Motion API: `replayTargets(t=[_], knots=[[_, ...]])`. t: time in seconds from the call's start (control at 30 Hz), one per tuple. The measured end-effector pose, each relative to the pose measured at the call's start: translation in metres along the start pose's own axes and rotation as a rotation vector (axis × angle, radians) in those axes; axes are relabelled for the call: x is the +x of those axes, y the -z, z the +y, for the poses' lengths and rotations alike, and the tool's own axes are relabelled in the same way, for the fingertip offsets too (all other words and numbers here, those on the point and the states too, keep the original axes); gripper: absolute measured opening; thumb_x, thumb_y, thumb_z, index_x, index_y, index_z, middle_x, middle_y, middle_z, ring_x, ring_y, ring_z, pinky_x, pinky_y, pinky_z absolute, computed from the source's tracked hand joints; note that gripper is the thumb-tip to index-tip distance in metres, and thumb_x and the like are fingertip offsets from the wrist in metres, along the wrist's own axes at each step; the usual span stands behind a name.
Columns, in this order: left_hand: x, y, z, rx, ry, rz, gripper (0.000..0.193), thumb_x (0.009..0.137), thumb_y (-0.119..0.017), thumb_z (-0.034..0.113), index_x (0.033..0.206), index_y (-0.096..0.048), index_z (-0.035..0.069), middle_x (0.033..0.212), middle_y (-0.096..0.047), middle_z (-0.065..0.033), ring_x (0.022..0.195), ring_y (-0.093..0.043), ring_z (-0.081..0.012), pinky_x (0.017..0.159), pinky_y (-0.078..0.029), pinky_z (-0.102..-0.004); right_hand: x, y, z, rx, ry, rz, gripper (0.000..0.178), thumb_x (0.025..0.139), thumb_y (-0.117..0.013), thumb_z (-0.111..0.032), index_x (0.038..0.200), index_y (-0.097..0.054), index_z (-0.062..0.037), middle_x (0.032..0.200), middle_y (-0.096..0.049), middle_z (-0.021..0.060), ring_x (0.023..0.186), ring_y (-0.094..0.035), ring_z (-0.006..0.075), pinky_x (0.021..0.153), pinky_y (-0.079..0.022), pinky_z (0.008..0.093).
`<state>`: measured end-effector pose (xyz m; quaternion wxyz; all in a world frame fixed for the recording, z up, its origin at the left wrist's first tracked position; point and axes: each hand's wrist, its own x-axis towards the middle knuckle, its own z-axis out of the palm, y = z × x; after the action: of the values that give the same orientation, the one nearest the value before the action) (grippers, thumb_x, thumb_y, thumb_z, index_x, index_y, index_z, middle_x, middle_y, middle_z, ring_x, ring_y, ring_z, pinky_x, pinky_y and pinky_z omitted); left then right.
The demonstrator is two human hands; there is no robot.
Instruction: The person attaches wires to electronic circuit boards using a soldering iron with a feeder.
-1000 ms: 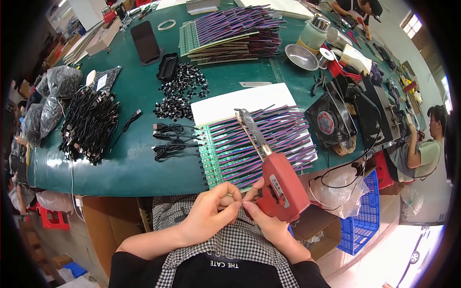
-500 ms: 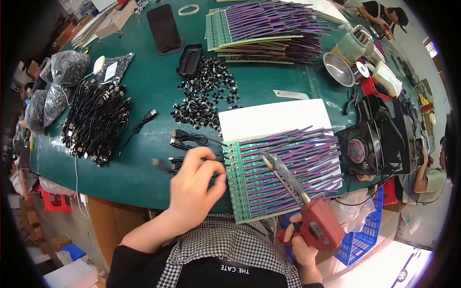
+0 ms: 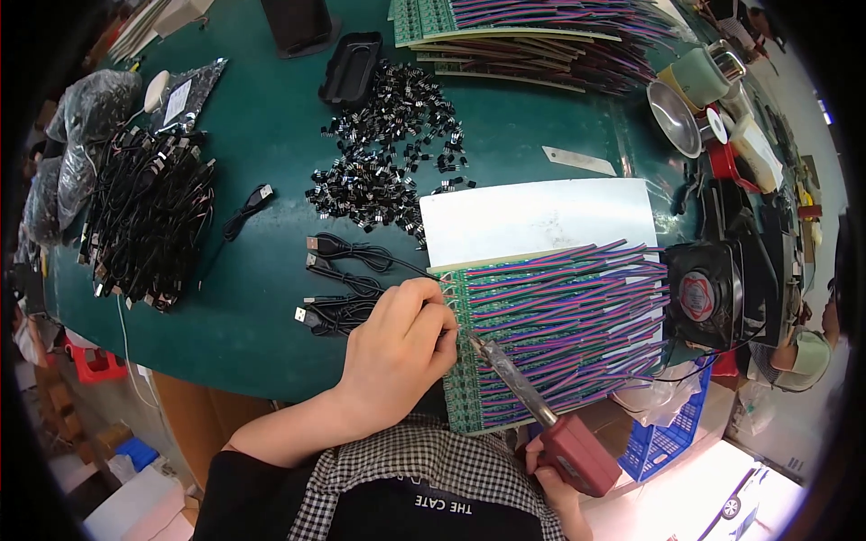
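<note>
My left hand (image 3: pixel 397 356) is closed in a pinch at the left edge of a green circuit board panel (image 3: pixel 465 397). A black USB cable (image 3: pixel 338 316) runs under its fingers; the pinched end is hidden. Other USB cables (image 3: pixel 361 255) lie beside it, at least one reaching the board's edge. Red, blue and black wires (image 3: pixel 559 311) stretch rightward from the panel. My right hand (image 3: pixel 552 482) is wrapped round a red soldering gun (image 3: pixel 582 455), partly hidden by it. The gun's tip points at the board, close to my left fingertips.
White board (image 3: pixel 541 216) lies under the panel. Beyond are small black connectors (image 3: pixel 379 189), a black tray (image 3: pixel 350 70), a blade (image 3: pixel 579 160) and stacked wired panels (image 3: pixel 532 54). Bundled cables (image 3: pixel 149 216) lie left; a fan (image 3: pixel 699 293) and metal bowl (image 3: pixel 674 120) stand right.
My left hand has moved right to the board's edge, bringing a USB cable whose plug now rests left. The soldering gun's tip has come down and left toward my fingertips. The view has shifted.
</note>
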<state>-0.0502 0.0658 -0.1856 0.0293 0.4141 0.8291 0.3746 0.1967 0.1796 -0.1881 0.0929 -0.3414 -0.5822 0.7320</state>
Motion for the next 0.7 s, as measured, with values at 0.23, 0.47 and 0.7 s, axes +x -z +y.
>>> replayTargets(t=[0.23,0.47,0.7], knots=[[0.0,-0.002,-0.002,0.041,-0.042,0.05,0.02,0.062,-0.068,0.001,0.074,-0.053,0.005,0.09,-0.048,-0.0043,0.075,-0.054,-0.0176,0.051,-0.046,-0.027,-0.011,0.017,0.03,-0.584,0.071,0.052,0.039,0.063,-0.079,-0.016,0.091,-0.061,0.0045,0.075,-0.061,0.0057,0.058,-0.056,0.0119,0.053,-0.044,0.0225],[-0.001,-0.003,-0.002,0.023,-0.035,0.048,0.02,0.062,-0.069,0.001,0.073,-0.053,0.005,0.09,-0.048,-0.0041,0.075,-0.054,-0.0178,0.05,-0.046,-0.0271,-0.006,0.011,0.018,-0.234,0.093,-0.016,0.037,0.065,-0.077,-0.02,0.091,-0.063,0.0019,0.078,-0.062,0.008,0.062,-0.059,0.0193,0.056,-0.047,0.0269],[-0.001,-0.002,-0.002,0.035,-0.047,0.048,0.019,0.062,-0.068,0.001,0.074,-0.054,0.004,0.09,-0.049,-0.0044,0.075,-0.054,-0.0176,0.05,-0.046,-0.0269,-0.008,0.014,0.026,-0.593,0.26,0.044,0.03,0.063,-0.075,-0.016,0.088,-0.065,-0.0023,0.076,-0.065,0.0092,0.06,-0.062,0.0229,0.055,-0.048,0.0283]])
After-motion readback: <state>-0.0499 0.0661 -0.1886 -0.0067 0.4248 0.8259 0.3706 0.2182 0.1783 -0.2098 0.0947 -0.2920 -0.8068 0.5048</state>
